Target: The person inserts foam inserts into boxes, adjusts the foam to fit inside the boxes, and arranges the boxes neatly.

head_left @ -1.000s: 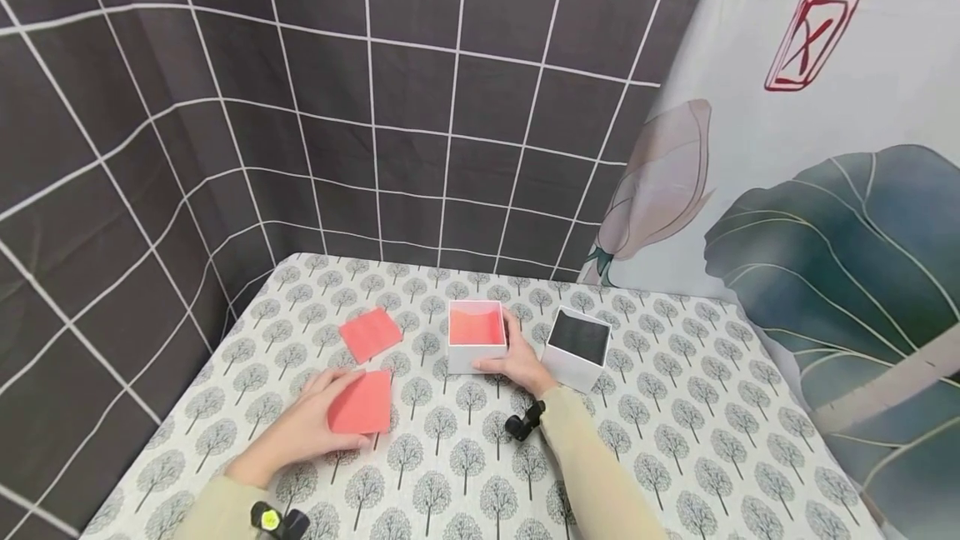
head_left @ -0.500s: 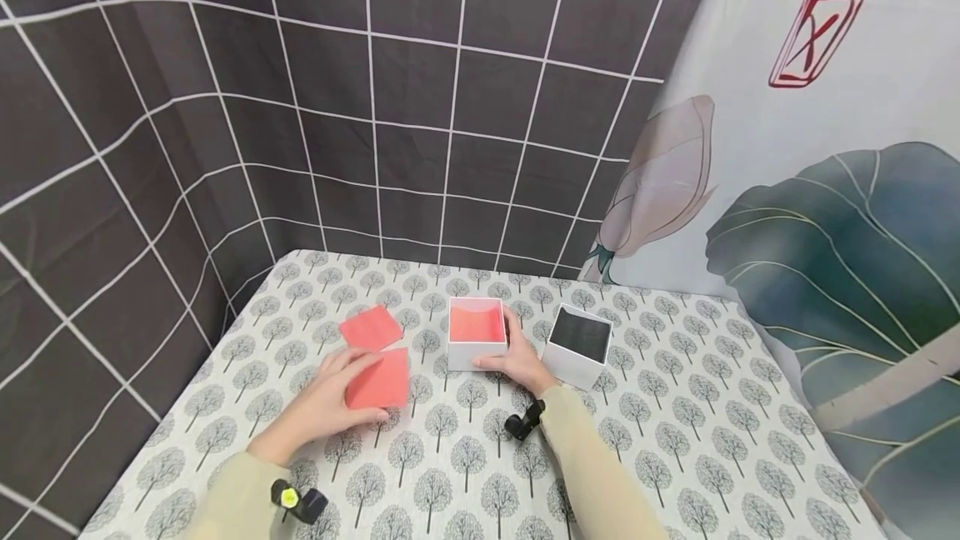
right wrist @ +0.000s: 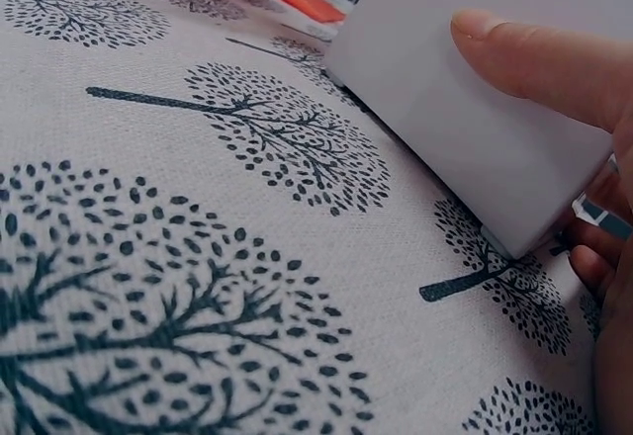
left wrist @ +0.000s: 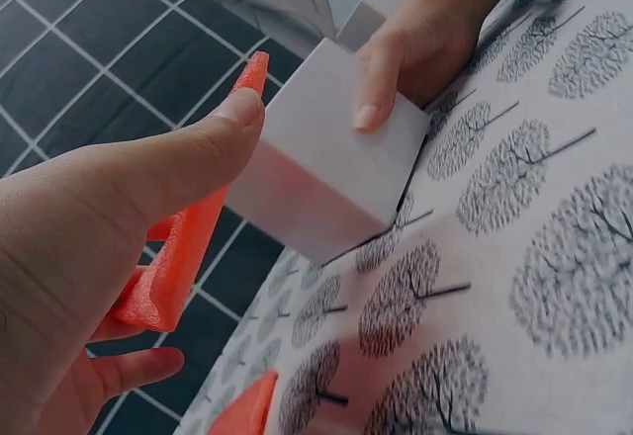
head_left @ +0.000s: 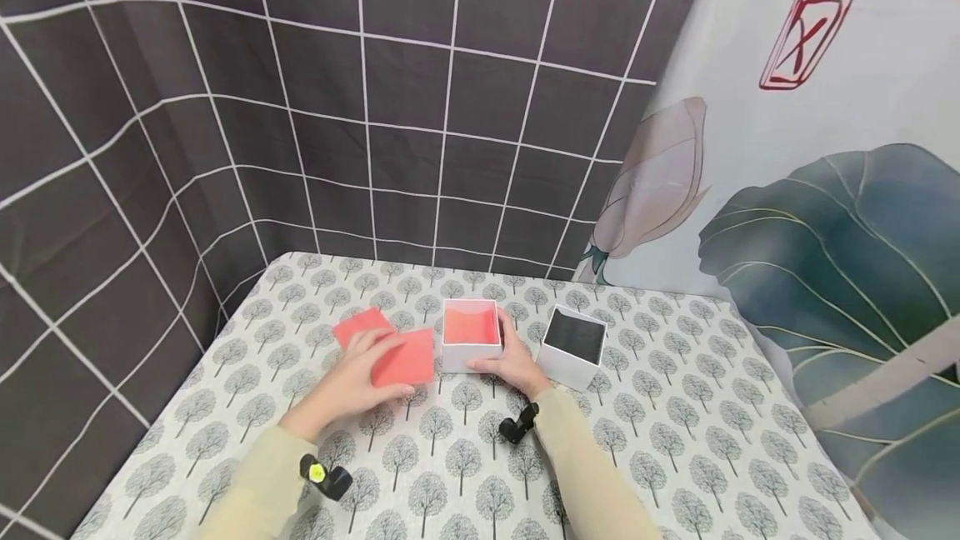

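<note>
In the head view, my left hand [head_left: 352,382] pinches a folded red square [head_left: 411,358], cloth or paper, between thumb and fingers. It is raised off the table, left of a white box [head_left: 454,360] with an open top. The left wrist view shows the red square [left wrist: 193,252] edge-on, thumb on its near side. Red material [head_left: 471,328] lies inside the box. My right hand [head_left: 517,363] grips the box from its right side, thumb across the front wall. Another red square [head_left: 358,323] lies on the table behind my left hand, partly hidden by it.
A second white box [head_left: 561,363] stands to the right of my right hand, with black material [head_left: 576,335] inside. The tree-print tablecloth [head_left: 465,473] covers the table. A dark grid curtain [head_left: 405,157] hangs behind, and a flower-print curtain [head_left: 750,132] at the right.
My left hand has moved right and away from me, carrying the red square closer to the box. My right hand and both boxes have stayed in place.
</note>
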`<state>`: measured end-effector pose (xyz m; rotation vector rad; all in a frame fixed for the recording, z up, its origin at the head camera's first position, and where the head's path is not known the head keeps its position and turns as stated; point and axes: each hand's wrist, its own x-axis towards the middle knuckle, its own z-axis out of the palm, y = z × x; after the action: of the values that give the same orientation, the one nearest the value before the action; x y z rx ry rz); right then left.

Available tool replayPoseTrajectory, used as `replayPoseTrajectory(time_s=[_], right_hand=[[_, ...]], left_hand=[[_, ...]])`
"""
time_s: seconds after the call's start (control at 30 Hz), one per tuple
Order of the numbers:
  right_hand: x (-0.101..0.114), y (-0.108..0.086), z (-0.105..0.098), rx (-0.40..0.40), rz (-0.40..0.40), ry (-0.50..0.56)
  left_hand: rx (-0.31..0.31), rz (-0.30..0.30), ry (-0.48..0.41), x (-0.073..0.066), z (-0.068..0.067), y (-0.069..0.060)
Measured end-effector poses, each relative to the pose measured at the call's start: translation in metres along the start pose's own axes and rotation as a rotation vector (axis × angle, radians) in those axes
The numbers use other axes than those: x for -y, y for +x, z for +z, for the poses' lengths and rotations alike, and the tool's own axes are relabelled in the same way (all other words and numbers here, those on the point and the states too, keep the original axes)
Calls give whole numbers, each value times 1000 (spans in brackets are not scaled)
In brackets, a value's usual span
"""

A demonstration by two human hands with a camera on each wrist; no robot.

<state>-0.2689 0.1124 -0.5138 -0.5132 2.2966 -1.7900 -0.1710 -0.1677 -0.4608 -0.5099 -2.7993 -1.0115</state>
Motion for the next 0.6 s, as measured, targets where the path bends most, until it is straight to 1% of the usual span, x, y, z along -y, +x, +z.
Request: replayPoseTrajectory(time_s=[0.07,0.17,0.27,0.33,0.47,0.6], right_hand=[[-5,2,0,-8,8,-7],[-10,3,2,-27,-5,-19],[-13,3,2,-47,-14,-19],[-13,4,2,-47,-4,-22],[-8,3,2,-24,19,-29],[9,-5,3,-16,23,-52]], left_hand=[[6,7,9,-3,2,6],[13,18,15,-8,3,14],[21,25,15,-13,5,22],[21,32,21,-15,6,26],[24,24,36,-18,7,33],[26,18,32,-19,7,40]])
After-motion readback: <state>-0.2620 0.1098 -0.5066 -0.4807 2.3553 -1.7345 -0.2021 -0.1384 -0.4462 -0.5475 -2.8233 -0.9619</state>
